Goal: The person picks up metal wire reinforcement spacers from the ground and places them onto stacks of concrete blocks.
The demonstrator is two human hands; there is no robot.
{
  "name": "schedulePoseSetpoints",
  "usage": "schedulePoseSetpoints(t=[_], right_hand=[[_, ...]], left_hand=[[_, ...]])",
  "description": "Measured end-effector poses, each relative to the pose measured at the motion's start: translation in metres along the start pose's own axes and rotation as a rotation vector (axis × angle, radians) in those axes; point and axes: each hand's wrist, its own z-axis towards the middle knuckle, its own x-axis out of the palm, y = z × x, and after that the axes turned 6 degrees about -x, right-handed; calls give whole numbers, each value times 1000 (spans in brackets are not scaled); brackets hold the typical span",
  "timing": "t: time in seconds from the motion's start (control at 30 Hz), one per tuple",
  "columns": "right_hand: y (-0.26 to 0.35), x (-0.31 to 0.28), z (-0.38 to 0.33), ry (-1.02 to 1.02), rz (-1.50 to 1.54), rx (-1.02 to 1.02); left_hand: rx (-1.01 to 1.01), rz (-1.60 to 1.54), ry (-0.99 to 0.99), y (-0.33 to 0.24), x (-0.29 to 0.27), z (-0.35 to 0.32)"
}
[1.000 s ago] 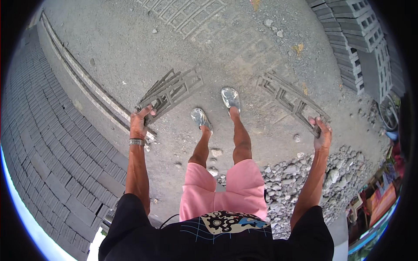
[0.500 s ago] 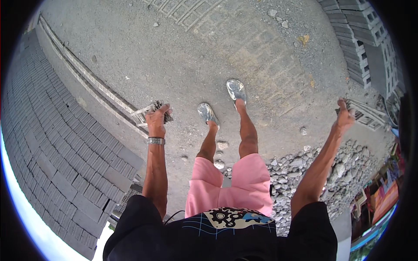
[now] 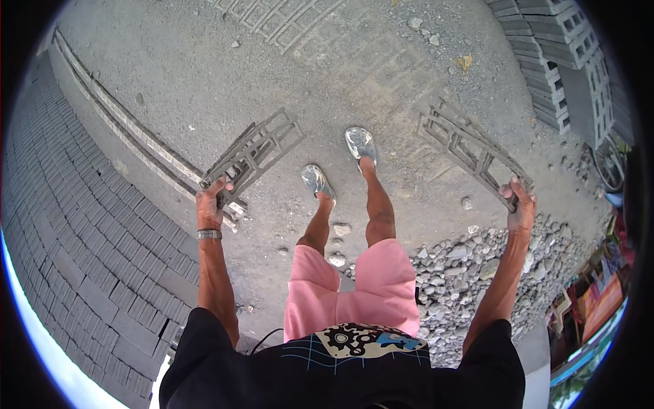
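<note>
My left hand (image 3: 210,206) grips the near edge of a grey hollow concrete block (image 3: 255,153), which hangs out in front of me above the ground. My right hand (image 3: 521,208) holds a second grey hollow block (image 3: 470,146) the same way, out to my right. Both arms hang straight down at my sides. Between them are my legs in pink shorts and my two feet in silvery sandals (image 3: 339,161) on the gritty ground.
A stack of grey hollow blocks (image 3: 565,61) stands at the upper right. A large field of laid blocks (image 3: 68,232) fills the left side, edged by a long rail (image 3: 129,133). A gravel pile (image 3: 463,266) lies near my right leg. Block imprints mark the ground ahead.
Both blocks have swung forward and up into fuller view in my hands. My feet have shifted as I walk, and the block stack at the upper right has come closer.
</note>
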Motion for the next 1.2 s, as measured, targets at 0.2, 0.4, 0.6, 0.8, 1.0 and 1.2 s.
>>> schedulePoseSetpoints(t=[0.2, 0.4, 0.6, 0.8, 1.0, 1.2], right_hand=[[61, -111, 37, -274, -361, -153], [-8, -10, 85, -474, -470, -346], [-130, 217, -79, 417, -681, -184], [-76, 217, -100, 711, -324, 105], [-95, 207, -79, 576, -496, -64], [-77, 229, -120, 369, -502, -346]], left_hand=[[107, -12, -152, -25, -69, 0], [95, 204, -162, -3, 61, 0], [-158, -221, 441, 5, 230, -43], [-153, 106, 676, 33, 190, -50], [-87, 58, 789, 34, 184, -54], [-188, -123, 815, 62, 216, -82]])
